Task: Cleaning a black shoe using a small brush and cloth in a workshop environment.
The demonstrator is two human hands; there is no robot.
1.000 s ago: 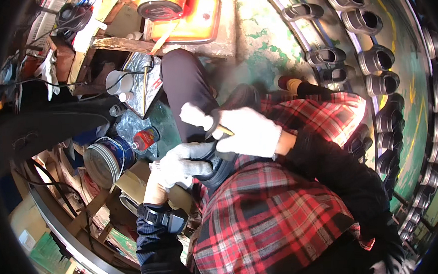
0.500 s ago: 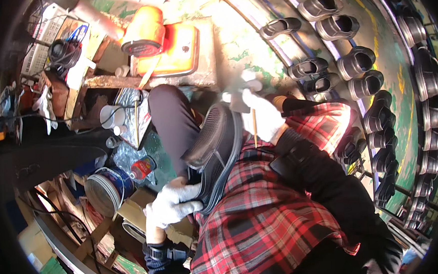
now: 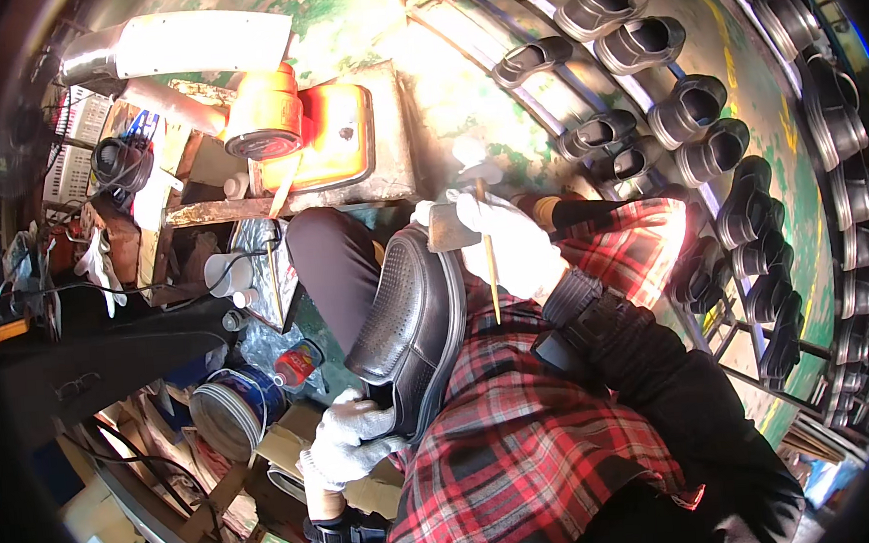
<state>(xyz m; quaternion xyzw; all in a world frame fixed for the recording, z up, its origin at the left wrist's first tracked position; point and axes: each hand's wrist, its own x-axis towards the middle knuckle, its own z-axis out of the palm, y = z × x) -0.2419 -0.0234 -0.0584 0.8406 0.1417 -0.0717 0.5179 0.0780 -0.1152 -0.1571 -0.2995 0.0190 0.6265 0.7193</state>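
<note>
A black shoe (image 3: 405,325) with a dotted sole lies sole-up on my lap, against my red plaid shirt. My left hand (image 3: 355,438), in a white knit glove, grips the shoe's lower end. My right hand (image 3: 511,245), also gloved in white, is raised at the shoe's upper end and holds a small hammer (image 3: 452,227) with a thin wooden handle running down past my palm. The hammer head is close to the shoe's toe end.
Rows of black shoes (image 3: 684,117) stand on a curved rack at the right. An orange machine (image 3: 306,130) sits above my knee. A blue tin (image 3: 226,412), a red-capped bottle (image 3: 296,365), white cups (image 3: 224,274) and cables crowd the left side.
My right hand lifted off the shoe's middle and rose to its upper end with the hammer. The shoe turned more upright and sole-up. My left hand slid down to its lower end.
</note>
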